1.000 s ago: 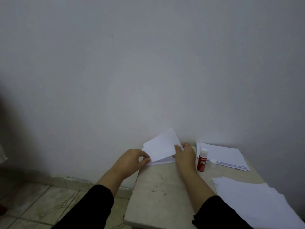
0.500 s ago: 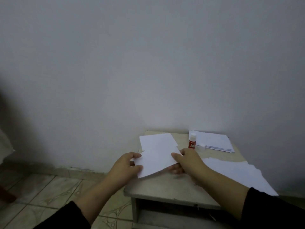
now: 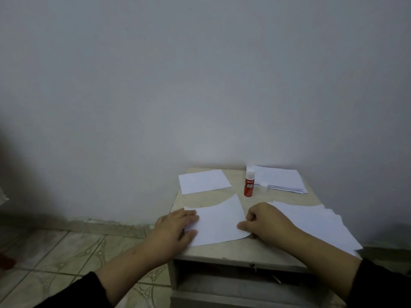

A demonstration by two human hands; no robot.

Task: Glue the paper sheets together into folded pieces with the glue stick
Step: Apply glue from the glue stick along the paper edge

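A white folded sheet [image 3: 219, 221] lies at the front of the small table [image 3: 222, 252]. My left hand [image 3: 175, 230] rests flat on its left edge with fingers straight. My right hand [image 3: 266, 221] pinches its right edge between thumb and curled fingers. A red glue stick [image 3: 249, 185] stands upright behind the sheet, uncapped, and its clear cap [image 3: 263, 186] sits just to its right.
Another folded white piece [image 3: 203, 181] lies at the table's back left. A stack of sheets [image 3: 279, 178] sits at the back right by the wall, and loose sheets [image 3: 320, 225] spread along the right edge. Tiled floor lies to the left, a drawer front below.
The sheet I held up in both hands has come down flat onto the table's front. A folded piece stayed behind at the back left. The view has pulled back.
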